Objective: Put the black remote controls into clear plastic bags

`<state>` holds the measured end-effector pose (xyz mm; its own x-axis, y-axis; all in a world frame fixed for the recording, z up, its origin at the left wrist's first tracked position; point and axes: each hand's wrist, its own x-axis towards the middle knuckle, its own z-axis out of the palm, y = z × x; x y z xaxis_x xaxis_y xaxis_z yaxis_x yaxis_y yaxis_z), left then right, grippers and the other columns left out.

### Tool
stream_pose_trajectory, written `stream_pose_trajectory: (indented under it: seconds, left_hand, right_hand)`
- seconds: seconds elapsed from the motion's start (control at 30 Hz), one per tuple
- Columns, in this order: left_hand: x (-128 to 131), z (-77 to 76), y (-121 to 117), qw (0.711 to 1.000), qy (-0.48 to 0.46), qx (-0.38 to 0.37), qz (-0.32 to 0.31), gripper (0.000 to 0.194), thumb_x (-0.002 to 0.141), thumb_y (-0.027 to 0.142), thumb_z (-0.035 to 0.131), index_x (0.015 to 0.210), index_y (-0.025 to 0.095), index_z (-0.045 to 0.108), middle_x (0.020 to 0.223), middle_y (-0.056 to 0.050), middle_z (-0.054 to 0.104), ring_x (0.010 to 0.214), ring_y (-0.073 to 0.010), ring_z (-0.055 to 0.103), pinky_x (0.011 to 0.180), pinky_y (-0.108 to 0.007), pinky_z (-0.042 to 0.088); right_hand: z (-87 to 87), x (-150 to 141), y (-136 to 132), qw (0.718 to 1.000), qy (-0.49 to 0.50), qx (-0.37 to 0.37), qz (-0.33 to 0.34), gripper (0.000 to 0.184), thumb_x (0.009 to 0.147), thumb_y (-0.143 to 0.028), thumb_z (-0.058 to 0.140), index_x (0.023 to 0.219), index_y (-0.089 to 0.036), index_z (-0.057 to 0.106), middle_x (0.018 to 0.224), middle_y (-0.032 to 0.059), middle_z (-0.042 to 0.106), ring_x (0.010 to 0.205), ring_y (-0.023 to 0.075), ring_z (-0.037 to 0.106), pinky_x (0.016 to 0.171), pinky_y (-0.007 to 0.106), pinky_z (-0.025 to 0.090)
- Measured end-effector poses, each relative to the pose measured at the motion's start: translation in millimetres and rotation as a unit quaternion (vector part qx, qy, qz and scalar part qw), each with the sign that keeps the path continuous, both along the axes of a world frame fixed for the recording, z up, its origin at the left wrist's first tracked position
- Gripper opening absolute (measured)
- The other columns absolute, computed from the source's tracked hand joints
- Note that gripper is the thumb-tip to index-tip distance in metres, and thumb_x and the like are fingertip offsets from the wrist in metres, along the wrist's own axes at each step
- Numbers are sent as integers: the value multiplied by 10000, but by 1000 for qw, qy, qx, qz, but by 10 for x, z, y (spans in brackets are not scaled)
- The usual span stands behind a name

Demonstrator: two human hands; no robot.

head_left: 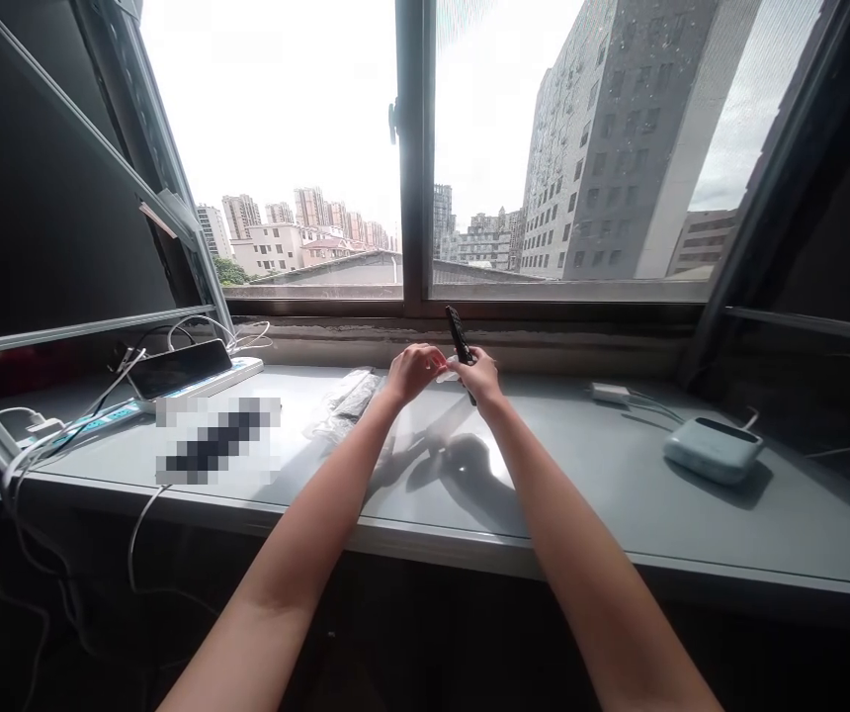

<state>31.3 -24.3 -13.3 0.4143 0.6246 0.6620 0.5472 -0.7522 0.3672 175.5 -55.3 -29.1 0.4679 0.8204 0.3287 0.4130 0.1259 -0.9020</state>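
Note:
My right hand [479, 376] is closed around a slim black remote control [459, 334], held tilted above the table with its upper end pointing toward the window. Small buttons show on its face. Close beside it, my left hand [416, 372] has its fingers bent and pressed together. A small whitish, see-through piece [450, 370] shows between the two hands; what it is, I cannot make out. Clear plastic bags [351, 400] lie on the table just left of my left hand.
A grey-white table [565, 465] runs below the window. At left are a phone [182, 368], a white power strip [247, 370], cables and a blurred-out dark object [217, 441]. A pale blue rounded device [714, 450] and a white adapter [610, 394] lie at right.

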Motion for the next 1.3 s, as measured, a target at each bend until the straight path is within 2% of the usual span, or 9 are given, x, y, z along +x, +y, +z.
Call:
stream_pose_trajectory:
  seconds: [0.17,0.33,0.43,0.57,0.8,0.93,1.07,1.17,1.3]
  left_hand:
    - [-4,52,-73,994,97,21,41,99,809,310,730,834,215,743,957,-42,706,950,-211,652,782,-275,489]
    - [1,55,-110,987,150,-28,58,250,861,361,636,720,176,728,856,-58,730,850,-217,676,749,-280,477]
    - [2,8,-41,991,107,-79,23,324,896,386,567,731,163,736,775,-56,732,818,-213,686,729,-265,475]
    - [38,-62,83,987,18,-152,-59,251,879,333,586,819,144,739,756,-40,736,735,-167,695,699,-226,491]
    - [54,-28,117,973,-96,-211,-19,77,839,239,631,855,164,638,761,23,714,529,-99,650,728,-258,542]
    - [-4,-12,100,965,-111,-231,-63,235,749,243,763,874,157,583,731,35,680,477,-79,614,642,-262,563]
    - [0,-24,78,935,-142,-299,-127,329,644,67,794,851,141,548,692,42,640,501,-86,624,570,-256,577]
    - [28,-28,68,934,-152,-289,-142,374,591,-10,780,843,138,547,695,47,627,545,-80,619,577,-254,587]
    - [53,-34,93,963,-149,-204,-98,399,604,-29,758,881,147,532,777,24,652,559,-65,601,595,-226,567]
  right_hand:
    - [-1,-25,-15,999,29,13,22,384,681,-313,723,1045,-214,650,844,7,705,659,164,658,662,290,538]
    - [20,-54,-58,998,48,9,40,391,680,-282,723,1055,-208,644,833,-11,687,595,127,619,649,274,529]
    - [25,-56,-66,997,67,22,39,386,668,-277,730,1037,-199,649,807,-15,671,587,119,600,620,259,519]
    - [21,-63,-66,992,102,40,62,375,651,-279,733,1005,-180,652,721,-30,633,526,111,563,550,253,495]
    - [-9,-67,-53,993,65,54,80,474,589,-383,780,997,-185,643,711,-33,626,546,121,559,563,267,488]
    - [-30,-33,-12,995,51,60,62,502,609,-414,742,1045,-188,641,773,-7,655,606,151,598,598,292,514]
    - [-49,3,21,997,23,65,25,479,638,-410,695,1066,-201,646,844,22,686,713,196,646,668,324,531]
    - [-46,9,15,998,-16,64,7,451,655,-397,674,1068,-219,651,891,36,707,801,230,670,734,353,533]
    - [-6,-18,-43,997,-56,41,-31,448,663,-347,673,1094,-225,644,958,53,724,854,252,688,811,382,524]
